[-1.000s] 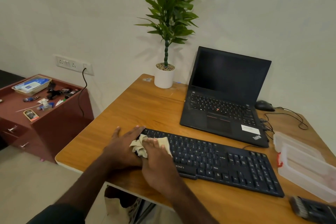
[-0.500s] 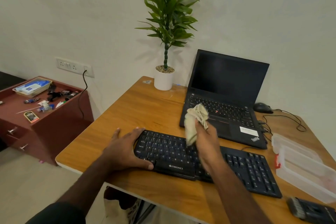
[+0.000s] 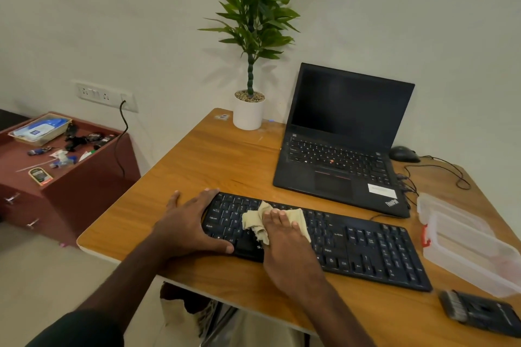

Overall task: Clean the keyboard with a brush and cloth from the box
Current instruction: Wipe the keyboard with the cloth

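Beige cloth (image 3: pixel 296 220) is lying on the black keyboard (image 3: pixel 366 251) under the flat-fingered right hand (image 3: pixel 284 245), which is pressing it; the left hand (image 3: pixel 191 222), fingers straight, is bracing the keyboard's left end.

The head-worn camera looks forward and down, close over the desk (image 3: pixel 214 166), toward the wall.
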Motion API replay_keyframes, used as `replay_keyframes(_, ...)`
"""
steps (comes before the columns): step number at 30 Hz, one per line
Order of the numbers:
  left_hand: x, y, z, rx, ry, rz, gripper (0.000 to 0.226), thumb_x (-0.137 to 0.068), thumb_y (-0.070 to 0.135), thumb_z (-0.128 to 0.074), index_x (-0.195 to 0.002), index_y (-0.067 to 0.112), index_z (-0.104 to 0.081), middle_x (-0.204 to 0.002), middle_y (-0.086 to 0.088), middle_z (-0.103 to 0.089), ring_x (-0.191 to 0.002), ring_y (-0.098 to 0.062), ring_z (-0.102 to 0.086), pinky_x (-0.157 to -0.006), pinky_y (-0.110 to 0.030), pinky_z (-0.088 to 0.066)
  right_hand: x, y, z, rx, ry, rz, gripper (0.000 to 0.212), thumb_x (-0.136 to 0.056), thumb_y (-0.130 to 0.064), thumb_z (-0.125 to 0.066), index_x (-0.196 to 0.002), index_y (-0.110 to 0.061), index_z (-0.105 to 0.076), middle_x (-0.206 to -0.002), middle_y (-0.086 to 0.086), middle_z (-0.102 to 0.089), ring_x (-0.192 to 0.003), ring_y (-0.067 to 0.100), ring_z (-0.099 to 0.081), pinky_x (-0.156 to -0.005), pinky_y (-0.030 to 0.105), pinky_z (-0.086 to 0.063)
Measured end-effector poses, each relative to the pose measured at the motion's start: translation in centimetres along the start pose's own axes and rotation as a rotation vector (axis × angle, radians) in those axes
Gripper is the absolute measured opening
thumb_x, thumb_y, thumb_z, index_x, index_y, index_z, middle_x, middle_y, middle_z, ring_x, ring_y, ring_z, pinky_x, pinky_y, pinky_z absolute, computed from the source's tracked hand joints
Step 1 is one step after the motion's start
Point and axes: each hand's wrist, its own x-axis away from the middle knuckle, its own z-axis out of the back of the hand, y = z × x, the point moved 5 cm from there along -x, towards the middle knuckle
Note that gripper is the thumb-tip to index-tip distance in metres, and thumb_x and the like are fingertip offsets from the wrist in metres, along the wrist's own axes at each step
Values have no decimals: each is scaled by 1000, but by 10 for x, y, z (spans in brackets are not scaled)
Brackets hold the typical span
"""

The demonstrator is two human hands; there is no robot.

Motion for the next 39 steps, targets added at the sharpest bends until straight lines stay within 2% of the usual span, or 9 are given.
replay_keyframes(9, 0, 2, 1, -23, 16, -18, 143, -42, 107, -46, -157, 33, -6, -162, 5, -28, -148, -10, -25, -121, -49, 14, 7, -36, 7, -383, -46, 28, 51, -108, -31, -43, -157, -35, -28, -165, -10, -24, -153, 17, -21, -122, 34, -17)
replay_keyframes(12, 2, 2, 2, -1, 2, -5, 141, -42, 106, -47, -157, 35, -6, -162, 5, -29, -148, -11, -25, -121, -49, 13, -2, -36, 7, -875, -97, -157, 30, -106, -36, -46, -133, -34, -59, -135, 2, -64, -124, 25, -59, -110, 46, -46)
replay_keyframes(17, 5, 4, 6, 22, -34, 23, 139, -44, 102, -53, -157, 38, -2, -164, 4, -24, -148, -15, -22, -121, -46, 17, -2, 32, 37, -1673, 73, -407, 25, -105, -21, -48, -125, -11, -60, -114, 10, -75, -110, 27, -69, -94, 41, -56)
replay_keyframes(19, 4, 5, 6, 20, -39, 28, 141, -42, 103, -52, -157, 38, -2, -164, 3, -23, -149, -16, -22, -120, -46, 17, 3, 65, 53, -1576, 237, -411, 28, -105, -23, -48, -128, -13, -60, -114, 7, -74, -109, 24, -68, -90, 38, -55)
replay_keyframes(24, 3, 5, 5, 12, -45, 34, 142, -40, 105, -49, -156, 39, 0, -164, 3, -24, -148, -19, -23, -121, -47, 16, 10, 88, 65, -422, 430, -216, 31, -105, -20, -47, -135, -17, -55, -98, -5, -64, -78, 7, -58, -63, 16, -43)
replay_keyframes(26, 3, 5, 5, 8, -42, 29, 142, -41, 105, -48, -156, 39, 0, -164, 3, -24, -148, -18, -23, -121, -48, 15, 7, 71, 41, -144, 285, -90, 43, -105, -17, -45, -148, -16, -42, -129, 4, -61, -103, 12, -59, -85, 19, -48)
replay_keyframes(28, 2, 4, 4, 8, -37, 30, 141, -41, 105, -48, -156, 39, 0, -164, 3, -24, -148, -17, -23, -121, -48, 15, 5, 58, 18, 58, 136, -73, 58, -106, -18, -38, -160, -16, -17, -165, 7, -28, -148, 21, -32, -122, 34, -23)
replay_keyframes(30, 2, 3, 3, 3, -36, 34, 142, -41, 105, -48, -157, 39, 0, -164, 4, -24, -148, -16, -24, -121, -48, 15, 6, 49, 15, 133, 103, -95, 62, -107, -17, -33, -161, -15, -1, -170, 3, -4, -156, 18, -4, -122, 32, 2)
replay_keyframes(39, -1, 0, -1, -42, -33, 34, 144, -38, 108, -44, -157, 38, 1, -164, 4, -22, -149, -15, -23, -121, -47, 15, 28, -6, 2, -128, 38, -19, 56, -109, -25, -35, -161, -27, -12, -168, -8, -12, -155, 10, -8, -118, 25, 5)
